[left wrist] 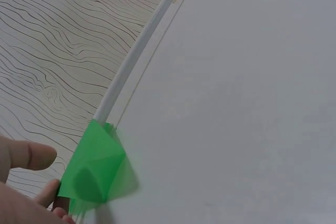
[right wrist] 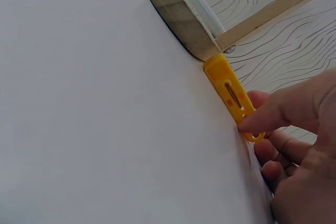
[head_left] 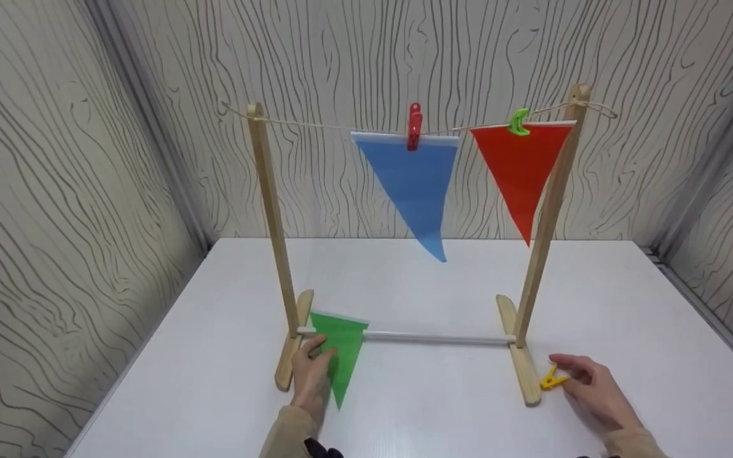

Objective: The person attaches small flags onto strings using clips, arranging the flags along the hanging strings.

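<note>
Near left, the left hand [head_left: 310, 376], thumb clear, touches the green flag [head_left: 345, 340] in front of the white bar [head_left: 436, 337]; near right, the right hand [head_left: 599, 391] pinches the yellow clothespin [head_left: 548, 382] by its handles, apparently keeping its mouth free.

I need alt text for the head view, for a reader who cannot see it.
A person's left grip touches a green pennant lying across a white bar, while the right grip pinches a yellow clip. Above, a blue pennant with a red clip and a red pennant with a green clip hang from a string between two wooden posts.
</note>
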Tool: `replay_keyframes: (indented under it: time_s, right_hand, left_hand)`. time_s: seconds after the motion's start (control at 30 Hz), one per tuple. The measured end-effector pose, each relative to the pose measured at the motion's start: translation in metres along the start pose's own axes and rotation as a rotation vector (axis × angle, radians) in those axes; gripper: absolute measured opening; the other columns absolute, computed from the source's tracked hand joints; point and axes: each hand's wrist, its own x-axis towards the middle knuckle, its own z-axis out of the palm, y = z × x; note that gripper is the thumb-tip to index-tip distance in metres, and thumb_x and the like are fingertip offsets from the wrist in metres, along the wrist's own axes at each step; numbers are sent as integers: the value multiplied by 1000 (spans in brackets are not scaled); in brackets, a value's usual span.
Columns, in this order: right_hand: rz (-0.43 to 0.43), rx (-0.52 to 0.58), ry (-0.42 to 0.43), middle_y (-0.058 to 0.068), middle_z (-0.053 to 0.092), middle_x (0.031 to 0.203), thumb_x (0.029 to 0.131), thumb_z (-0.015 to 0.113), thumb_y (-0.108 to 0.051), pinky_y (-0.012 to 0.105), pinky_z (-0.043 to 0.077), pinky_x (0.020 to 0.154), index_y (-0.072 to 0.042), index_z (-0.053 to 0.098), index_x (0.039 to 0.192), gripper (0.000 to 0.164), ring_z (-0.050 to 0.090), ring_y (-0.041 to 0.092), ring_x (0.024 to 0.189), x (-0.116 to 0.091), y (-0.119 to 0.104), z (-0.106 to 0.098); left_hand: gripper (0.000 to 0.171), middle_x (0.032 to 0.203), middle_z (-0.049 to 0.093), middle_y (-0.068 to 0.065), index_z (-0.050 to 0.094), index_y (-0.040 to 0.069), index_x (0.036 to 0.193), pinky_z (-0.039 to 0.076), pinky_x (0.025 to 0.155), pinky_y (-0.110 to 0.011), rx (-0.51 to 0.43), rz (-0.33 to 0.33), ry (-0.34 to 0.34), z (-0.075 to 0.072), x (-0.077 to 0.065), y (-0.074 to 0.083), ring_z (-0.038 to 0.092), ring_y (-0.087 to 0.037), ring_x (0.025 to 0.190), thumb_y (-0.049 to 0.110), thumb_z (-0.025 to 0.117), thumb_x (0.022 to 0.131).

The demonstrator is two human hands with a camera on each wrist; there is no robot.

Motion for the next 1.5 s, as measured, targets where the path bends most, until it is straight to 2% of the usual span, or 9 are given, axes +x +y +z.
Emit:
replay_keyframes:
  time_s: [0.2, 0.33, 0.47, 0.6, 0.8, 0.93, 1.07, 1.3, 1.5]
  right_hand:
    - [-7, -10, -21, 28, 56, 134, 89, 59, 1, 19, 42, 75, 7, 51, 140, 52, 47, 13, 95, 0, 2, -1]
    - [16, -21, -27, 27, 55, 134, 91, 58, 0, 22, 41, 75, 5, 51, 140, 50, 47, 18, 99, 0, 0, -2]
    - [15, -34, -40, 25, 55, 134, 93, 61, -1, 25, 42, 80, 4, 51, 140, 48, 49, 24, 106, 0, 0, -4]
    - [-1, -47, -39, 19, 58, 127, 92, 64, -1, 24, 42, 81, 4, 53, 137, 47, 48, 24, 106, -1, 2, -5]
    - [-6, -26, -24, 12, 59, 117, 90, 68, -1, 20, 41, 73, 5, 54, 133, 46, 46, 16, 95, -3, 8, -6]
    - [5, -9, -18, 11, 59, 113, 89, 70, -2, 20, 41, 71, 5, 55, 132, 46, 46, 14, 91, -3, 11, -7]
    - [-1, 4, -13, 10, 61, 112, 87, 73, -5, 20, 42, 71, 6, 56, 131, 48, 47, 11, 89, -3, 13, -9]
    - [0, 11, -2, 7, 64, 110, 87, 77, -17, 20, 44, 71, 8, 56, 132, 55, 50, 6, 85, -4, 13, -11]
    - [39, 35, 0, 11, 67, 118, 93, 73, -32, 17, 48, 76, 9, 54, 135, 61, 54, 2, 88, -4, 12, -12]
  left_hand:
    - [37, 138, 55, -25, 63, -4, 128, 43, 107, -54, -14, 22, 75, 1, 0, -2, 47, -40, 129, 8, 62, 93]
    - [31, 131, 61, -21, 69, -2, 121, 50, 93, -40, -45, 17, 111, 3, 0, -2, 53, -32, 117, 9, 65, 92]
    - [24, 120, 65, -16, 73, 0, 113, 47, 80, -27, -71, 18, 142, 4, -1, -2, 55, -24, 105, 12, 70, 92]
    - [20, 112, 67, -11, 75, 3, 106, 45, 80, -25, -86, 6, 164, 5, 0, -2, 56, -22, 103, 15, 74, 90]
    - [17, 101, 68, -7, 75, 4, 101, 45, 79, -25, -99, 6, 198, 6, -1, -2, 59, -18, 94, 16, 76, 89]
    - [21, 96, 68, -7, 70, 1, 105, 47, 74, -24, -125, 19, 204, 6, -1, -2, 59, -15, 86, 14, 75, 90]
    - [30, 98, 69, -10, 61, -1, 116, 46, 74, -23, -124, 44, 185, 5, -1, -2, 58, -15, 88, 15, 72, 93]
    - [44, 113, 67, -19, 44, 0, 138, 43, 84, -31, -72, 42, 138, 2, 0, 1, 57, -25, 102, 16, 61, 100]
    - [46, 122, 62, -20, 40, -1, 144, 45, 94, -40, -75, 40, 121, 1, -2, 1, 58, -29, 113, 17, 55, 103]
